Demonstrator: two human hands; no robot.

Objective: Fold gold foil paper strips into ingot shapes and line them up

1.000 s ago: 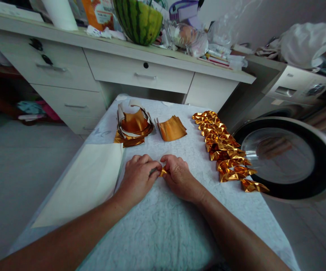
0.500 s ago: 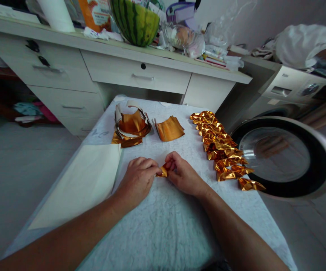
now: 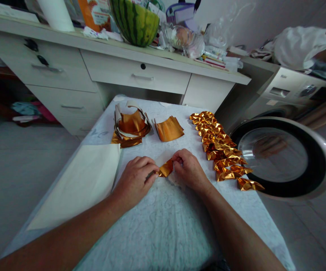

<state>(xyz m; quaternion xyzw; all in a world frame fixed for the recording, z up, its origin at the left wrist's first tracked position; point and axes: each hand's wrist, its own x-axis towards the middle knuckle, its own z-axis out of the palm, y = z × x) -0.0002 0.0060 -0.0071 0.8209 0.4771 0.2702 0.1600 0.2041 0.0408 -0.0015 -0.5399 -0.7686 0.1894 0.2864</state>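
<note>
Between my hands is a small piece of gold foil paper (image 3: 166, 168), partly folded, just over the cloth-covered table (image 3: 163, 222). My left hand (image 3: 138, 177) pinches its left end, and my right hand (image 3: 187, 168) pinches the upper right end. Fingers cover both ends of the piece. Beyond my hands lies a small stack of curved gold foil sheets (image 3: 169, 129). Left of that stack, a larger curled bundle of foil sheets (image 3: 131, 124) rests on the table. Several folded gold foil pieces (image 3: 221, 141) stand in overlapping rows to the right.
A large cream sheet (image 3: 80, 184) covers the table's left side. The open round door (image 3: 317, 165) of a washing machine (image 3: 276, 84) reaches close to the table's right edge. Behind the table runs a white cabinet with drawers (image 3: 140, 73), with a cut watermelon (image 3: 136, 22) on top.
My right hand has moved slightly right and away from my left. More of the gold foil paper shows between them. The rows and stacks have stayed in place.
</note>
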